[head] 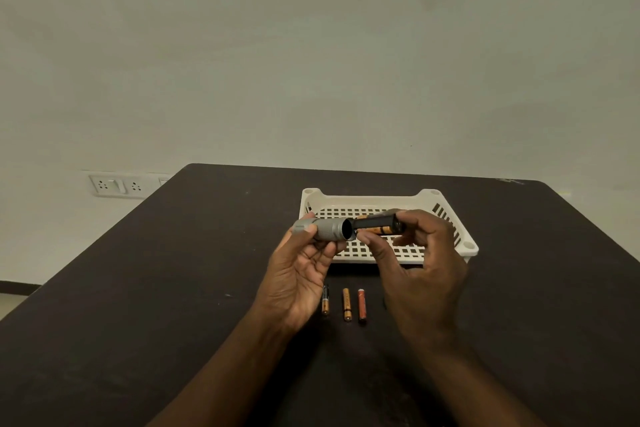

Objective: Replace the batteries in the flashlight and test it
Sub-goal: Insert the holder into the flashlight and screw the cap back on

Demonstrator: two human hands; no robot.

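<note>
Left hand (304, 263) fingers grip flashlight (325, 228) w/ rear open; right hand (412, 253) pinches battery holder (375, 224) at its mouth, above basket (464, 236). Three batteries (346, 303) nearer than basket. Closing, testing prob. left.

Both hands raised, left grip (304, 263) and right grip (415, 253) curled.

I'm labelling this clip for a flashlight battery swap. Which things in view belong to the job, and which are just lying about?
Part of the job:
- flashlight body, gripped by the left hand
- battery holder, loaded, pinched by the right hand at the body's open end
- three loose batteries on the table

Just lying about:
- white basket
- wall socket
</note>
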